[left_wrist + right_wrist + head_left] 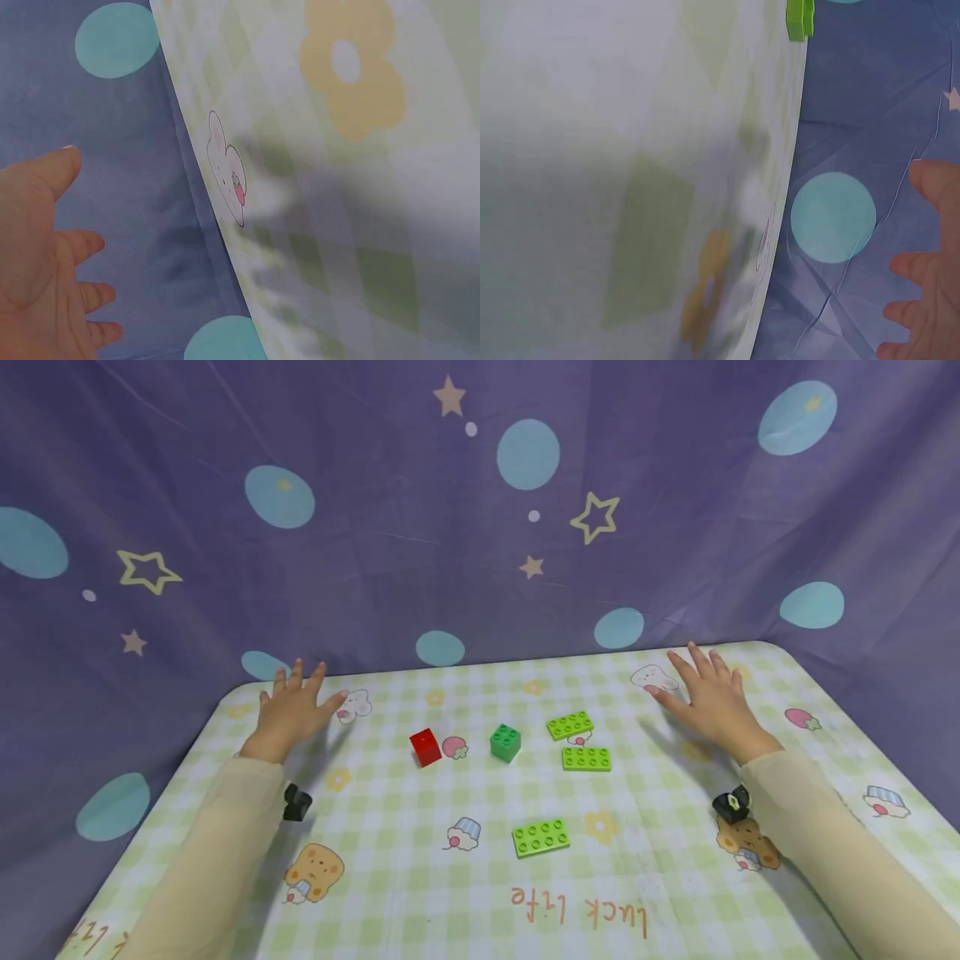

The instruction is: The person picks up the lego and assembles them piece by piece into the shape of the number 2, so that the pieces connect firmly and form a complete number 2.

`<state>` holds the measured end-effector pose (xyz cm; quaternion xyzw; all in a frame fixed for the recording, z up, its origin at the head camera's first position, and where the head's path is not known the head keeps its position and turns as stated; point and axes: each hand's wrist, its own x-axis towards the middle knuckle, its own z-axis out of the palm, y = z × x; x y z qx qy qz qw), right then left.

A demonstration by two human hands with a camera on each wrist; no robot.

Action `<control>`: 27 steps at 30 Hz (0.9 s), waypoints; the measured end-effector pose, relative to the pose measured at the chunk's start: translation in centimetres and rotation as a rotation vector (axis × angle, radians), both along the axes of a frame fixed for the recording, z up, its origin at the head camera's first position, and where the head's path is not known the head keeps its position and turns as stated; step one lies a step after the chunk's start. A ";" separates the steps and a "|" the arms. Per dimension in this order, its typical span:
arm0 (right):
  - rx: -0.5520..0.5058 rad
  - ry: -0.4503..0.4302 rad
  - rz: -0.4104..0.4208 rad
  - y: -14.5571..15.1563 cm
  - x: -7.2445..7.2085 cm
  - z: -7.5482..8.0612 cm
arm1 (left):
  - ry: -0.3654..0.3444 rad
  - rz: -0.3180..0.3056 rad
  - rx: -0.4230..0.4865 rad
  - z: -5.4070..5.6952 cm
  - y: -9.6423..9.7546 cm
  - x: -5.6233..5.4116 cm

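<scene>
My left hand hovers over the far left of the table with its fingers spread, holding nothing. On the far right, my right hand is likewise spread and holds nothing. Between them stand a red block and a green block. Two lime green bricks lie to the right of the green block, one nearer me than the other. A third lime green brick lies closer to the front. In the left wrist view, the left hand shows a raised thumb; the right wrist view catches the right hand at its edge.
A checked tablecloth with printed cupcakes, flowers and lettering covers the table. Behind the far edge hangs a purple curtain with stars and blue ovals. Each wrist carries a small black device, such as the left one.
</scene>
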<state>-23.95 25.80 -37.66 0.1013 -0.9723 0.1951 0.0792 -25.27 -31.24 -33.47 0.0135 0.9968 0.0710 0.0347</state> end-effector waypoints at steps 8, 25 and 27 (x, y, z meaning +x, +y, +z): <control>-0.047 -0.023 0.075 -0.7 0.8 0.0 | -0.018 -0.028 0.048 0.0 0.9 0.1; -0.131 0.081 0.263 -4.6 2.9 -0.4 | -0.004 -0.137 0.306 -0.7 3.5 1.1; -0.139 0.082 0.291 -5.2 3.1 -0.5 | -0.006 -0.146 0.367 -1.1 3.9 1.2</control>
